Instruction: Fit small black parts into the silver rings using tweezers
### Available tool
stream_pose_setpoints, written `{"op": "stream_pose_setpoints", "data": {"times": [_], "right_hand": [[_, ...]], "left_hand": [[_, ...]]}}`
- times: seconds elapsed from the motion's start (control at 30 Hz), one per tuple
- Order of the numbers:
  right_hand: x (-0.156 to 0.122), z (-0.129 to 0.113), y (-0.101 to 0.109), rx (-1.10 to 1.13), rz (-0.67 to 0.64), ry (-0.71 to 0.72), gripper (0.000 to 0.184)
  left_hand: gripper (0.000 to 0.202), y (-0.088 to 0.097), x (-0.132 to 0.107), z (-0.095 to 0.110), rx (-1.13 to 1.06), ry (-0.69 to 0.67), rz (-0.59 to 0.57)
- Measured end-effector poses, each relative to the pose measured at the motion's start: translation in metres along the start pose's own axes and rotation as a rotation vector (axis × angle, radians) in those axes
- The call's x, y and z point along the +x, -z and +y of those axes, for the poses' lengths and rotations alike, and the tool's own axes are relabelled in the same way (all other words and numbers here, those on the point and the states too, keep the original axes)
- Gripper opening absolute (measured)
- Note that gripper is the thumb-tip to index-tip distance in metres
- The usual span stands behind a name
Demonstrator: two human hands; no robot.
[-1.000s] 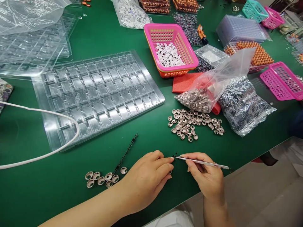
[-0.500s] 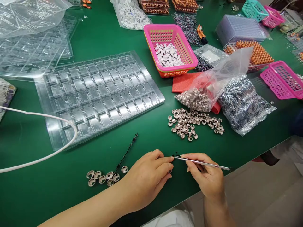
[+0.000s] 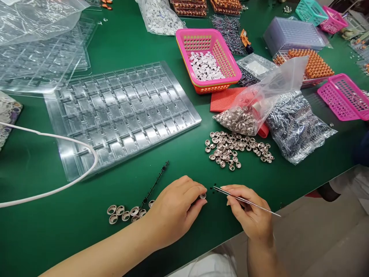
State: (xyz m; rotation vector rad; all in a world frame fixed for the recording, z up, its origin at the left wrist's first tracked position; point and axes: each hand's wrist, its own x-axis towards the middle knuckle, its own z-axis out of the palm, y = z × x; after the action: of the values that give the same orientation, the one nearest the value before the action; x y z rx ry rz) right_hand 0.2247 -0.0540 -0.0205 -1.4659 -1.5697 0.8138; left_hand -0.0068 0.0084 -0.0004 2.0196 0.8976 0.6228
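Note:
My left hand (image 3: 180, 215) is closed, pinching a small silver metal ring (image 3: 203, 196) between thumb and fingers just above the green table. My right hand (image 3: 250, 211) grips metal tweezers (image 3: 243, 200), whose tips point left over tiny black pieces (image 3: 214, 188) on the table. The tips stand a little apart from the ring. Beside my left forearm lie several similar rings (image 3: 120, 210), partly hidden by the arm. A thin black plastic strip (image 3: 155, 182) with side stubs leans its lower end among them. Farther off is a loose pile of silver rings (image 3: 227, 150).
A clear compartment tray (image 3: 127, 115) fills the left middle, with a white cable (image 3: 86, 145) crossing its corner. Behind the ring pile stand a bag of rings (image 3: 240, 120), a bag of dark parts (image 3: 296, 127) and a pink basket (image 3: 179, 42) of white pieces.
My left fingers have drawn back slightly to the left, and the ring shows more fully. The tweezers have turned a little and no longer meet the left fingertips.

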Motion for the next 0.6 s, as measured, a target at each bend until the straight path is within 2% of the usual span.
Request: {"op": "stream_pose_setpoints", "data": {"times": [0.6], "right_hand": [[0.0044,-0.0050,-0.0001,-0.099,-0.045,0.062,0.026]], "left_hand": [[0.015,-0.0022,-0.0013,-0.0052,-0.046,0.043,0.019]]}}
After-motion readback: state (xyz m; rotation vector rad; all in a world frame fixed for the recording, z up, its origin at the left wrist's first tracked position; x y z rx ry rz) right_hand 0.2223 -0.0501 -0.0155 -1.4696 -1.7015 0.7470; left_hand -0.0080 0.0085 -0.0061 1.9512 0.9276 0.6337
